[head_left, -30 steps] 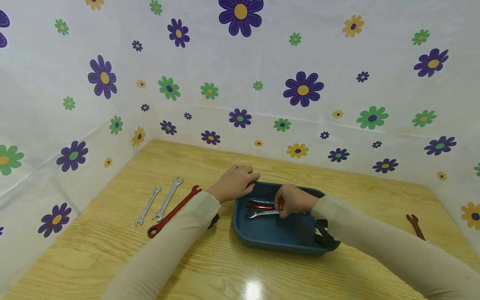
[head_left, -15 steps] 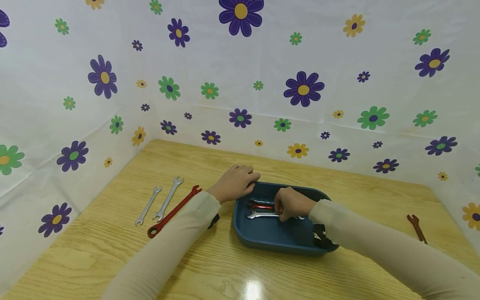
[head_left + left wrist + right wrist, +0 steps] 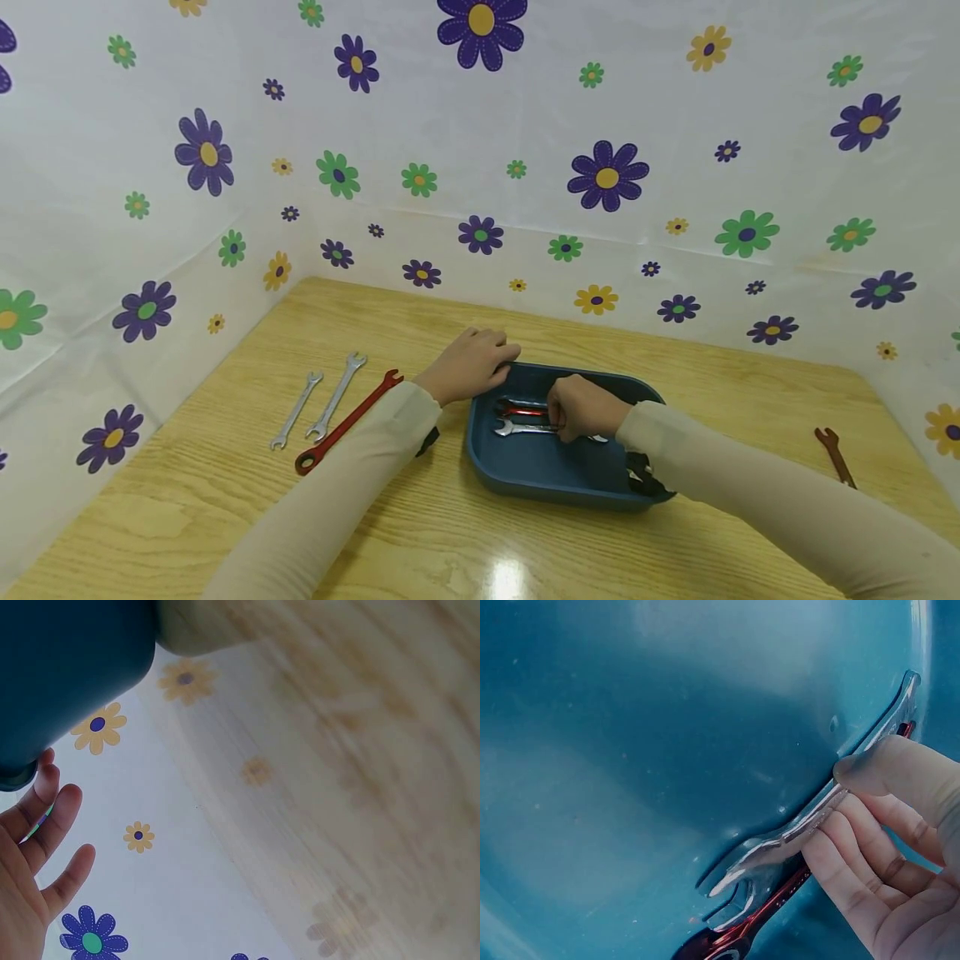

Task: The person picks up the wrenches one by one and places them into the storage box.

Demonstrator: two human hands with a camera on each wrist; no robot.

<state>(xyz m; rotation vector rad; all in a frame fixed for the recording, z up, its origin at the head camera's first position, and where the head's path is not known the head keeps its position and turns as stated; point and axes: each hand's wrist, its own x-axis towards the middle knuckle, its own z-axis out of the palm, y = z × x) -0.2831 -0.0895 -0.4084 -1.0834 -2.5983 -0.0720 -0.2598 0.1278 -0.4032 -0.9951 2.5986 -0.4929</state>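
My right hand (image 3: 588, 408) is inside the blue tray (image 3: 555, 492), pinching a silver open-ended wrench (image 3: 521, 428) between thumb and fingers. In the right wrist view, the silver wrench (image 3: 802, 825) lies along the tray floor, its forked end toward the lower left. A red wrench (image 3: 525, 411) lies beside it, partly behind the fingers; the right wrist view shows the red wrench's dark end (image 3: 712, 946). My left hand (image 3: 468, 367) rests at the tray's back left corner. In the left wrist view, the left hand's (image 3: 34, 847) fingertips touch the rim, fingers fairly straight.
Left of the tray, two silver wrenches (image 3: 296, 412) (image 3: 337, 397) and a long red wrench (image 3: 348, 422) lie on the wooden table (image 3: 405, 525). A reddish-brown wrench (image 3: 834, 457) lies at the far right, partly hidden by the right sleeve. A flowered cloth (image 3: 517, 117) encloses the table's back.
My right hand has shifted slightly, and the silver wrench now sits a little more level in the tray, its right end showing. The left hand stays at the corner.
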